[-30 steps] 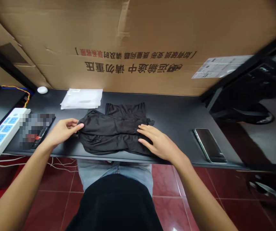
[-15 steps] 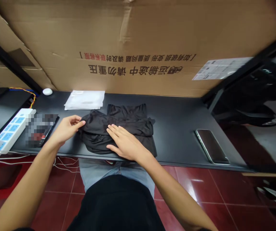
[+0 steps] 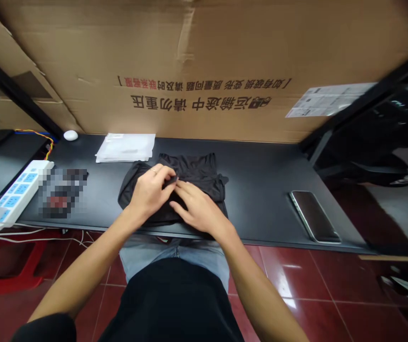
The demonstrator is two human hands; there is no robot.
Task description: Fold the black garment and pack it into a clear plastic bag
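Note:
A black cloth garment [image 3: 132, 183] lies partly folded near the front edge of the dark table, with a narrower part of it reaching toward the cardboard behind. My left hand [image 3: 153, 190] pinches a fold of the cloth between thumb and fingers, close to the middle of the garment. Right beside it, my right hand [image 3: 198, 209] rests on the cloth with its fingers extended and palm down. The fingertips of both hands nearly meet. The cloth under my palms is hidden.
White packets [image 3: 125, 148] lie behind the cloth. A phone [image 3: 315, 217] is at the table's right; a white power strip [image 3: 22, 192] and a blurred dark packet [image 3: 63, 192] are at the left. A large cardboard sheet [image 3: 204, 42] stands along the back.
My left hand has moved right from the garment's left end to its middle, bringing cloth over with it. My right hand has shifted slightly to the right.

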